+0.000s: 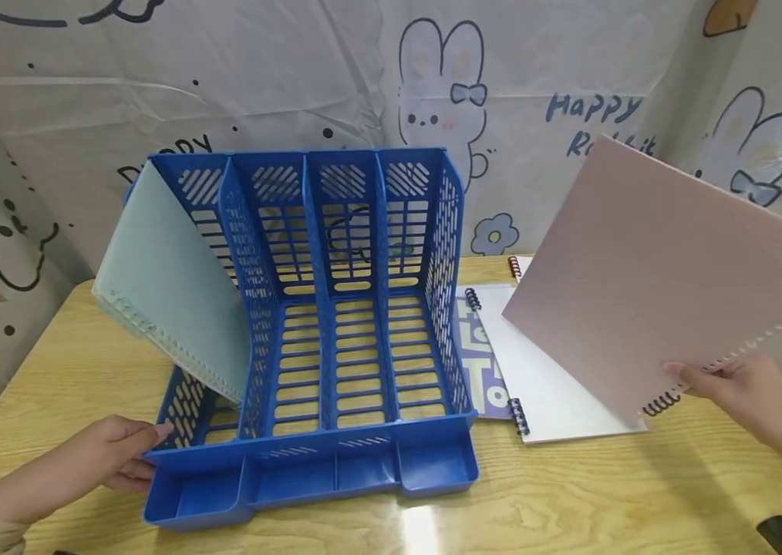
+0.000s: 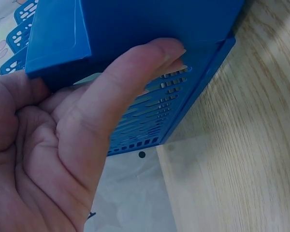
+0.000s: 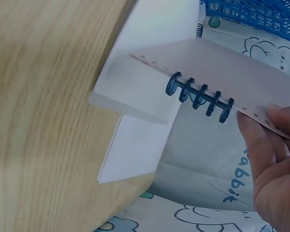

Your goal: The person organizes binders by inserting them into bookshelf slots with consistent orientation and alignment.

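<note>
A blue plastic file rack (image 1: 321, 347) with upright dividers stands on the table, a row of shallow trays along its front. My left hand (image 1: 120, 451) grips its front left corner; in the left wrist view the fingers (image 2: 150, 60) lie against the blue wall. A mint-green spiral notebook (image 1: 169, 277) leans tilted in the leftmost slot. At the right, my right hand (image 1: 745, 393) pinches a pink loose-ring notebook (image 1: 669, 277) by its bound edge and holds it raised. Its dark rings (image 3: 200, 96) show in the right wrist view.
Right of the rack lie a white-paged ring notebook (image 1: 557, 385) and a purple lettered notebook (image 1: 477, 362), partly covered. Behind them a red-ringed notebook (image 1: 517, 267) peeks out. A rabbit-print curtain (image 1: 280, 85) hangs behind the wooden table (image 1: 544, 501). A dark object (image 1: 780, 532) is at the lower right.
</note>
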The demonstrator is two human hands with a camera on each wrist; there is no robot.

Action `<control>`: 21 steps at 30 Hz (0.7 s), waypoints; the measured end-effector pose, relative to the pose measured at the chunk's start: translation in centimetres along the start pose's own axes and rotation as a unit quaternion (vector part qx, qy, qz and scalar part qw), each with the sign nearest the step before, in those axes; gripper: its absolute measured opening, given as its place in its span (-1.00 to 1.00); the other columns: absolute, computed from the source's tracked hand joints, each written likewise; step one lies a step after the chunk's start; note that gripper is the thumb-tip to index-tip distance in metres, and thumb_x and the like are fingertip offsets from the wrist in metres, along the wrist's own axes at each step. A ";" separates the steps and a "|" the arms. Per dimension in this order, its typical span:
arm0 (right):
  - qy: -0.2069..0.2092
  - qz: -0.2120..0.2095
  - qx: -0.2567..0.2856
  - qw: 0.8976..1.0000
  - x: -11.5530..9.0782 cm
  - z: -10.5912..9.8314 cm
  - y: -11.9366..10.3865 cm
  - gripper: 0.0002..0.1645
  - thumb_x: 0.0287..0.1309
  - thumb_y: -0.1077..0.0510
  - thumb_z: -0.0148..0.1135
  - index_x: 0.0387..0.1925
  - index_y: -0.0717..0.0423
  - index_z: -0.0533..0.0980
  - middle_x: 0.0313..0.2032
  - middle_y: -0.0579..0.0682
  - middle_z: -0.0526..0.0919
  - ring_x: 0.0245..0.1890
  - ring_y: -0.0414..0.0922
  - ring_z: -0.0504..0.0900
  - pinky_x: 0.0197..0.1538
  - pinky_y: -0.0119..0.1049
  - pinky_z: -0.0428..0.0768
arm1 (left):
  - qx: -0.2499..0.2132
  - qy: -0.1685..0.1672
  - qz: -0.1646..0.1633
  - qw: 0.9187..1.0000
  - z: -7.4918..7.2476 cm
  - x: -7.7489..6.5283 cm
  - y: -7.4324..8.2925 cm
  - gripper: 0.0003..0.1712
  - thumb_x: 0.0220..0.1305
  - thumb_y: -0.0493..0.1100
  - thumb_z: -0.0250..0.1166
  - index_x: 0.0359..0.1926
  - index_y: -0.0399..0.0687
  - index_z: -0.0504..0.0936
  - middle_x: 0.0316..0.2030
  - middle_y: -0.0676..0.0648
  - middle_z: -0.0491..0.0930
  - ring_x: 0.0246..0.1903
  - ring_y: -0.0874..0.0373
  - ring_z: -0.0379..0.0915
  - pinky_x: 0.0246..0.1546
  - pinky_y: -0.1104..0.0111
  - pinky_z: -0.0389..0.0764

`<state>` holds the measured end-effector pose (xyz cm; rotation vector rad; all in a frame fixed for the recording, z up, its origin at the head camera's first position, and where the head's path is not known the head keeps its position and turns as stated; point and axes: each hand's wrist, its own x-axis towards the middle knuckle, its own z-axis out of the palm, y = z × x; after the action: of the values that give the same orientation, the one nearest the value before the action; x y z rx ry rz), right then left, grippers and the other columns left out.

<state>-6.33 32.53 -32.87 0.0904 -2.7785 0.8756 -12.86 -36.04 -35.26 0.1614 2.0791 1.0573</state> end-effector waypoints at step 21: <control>-0.046 0.064 0.040 0.996 0.3 -0.7 -1.2 -0.65 0.31 0.14 0.13 -0.07 0.36 0.58 -0.25 -0.38 0.67 -0.35 -0.56 0.58 -0.38 -0.55 0.62 | 0.000 0.012 -0.022 1.000 0.2 -0.5 0.1 -0.24 0.55 0.01 -0.33 0.08 -0.82 0.26 0.06 -0.66 0.33 -0.08 -0.34 0.54 -0.16 0.02 0.65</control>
<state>-6.31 31.96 -31.54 -0.0362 -2.8609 1.0381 -12.38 -36.03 -35.01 0.1027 2.0937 1.0367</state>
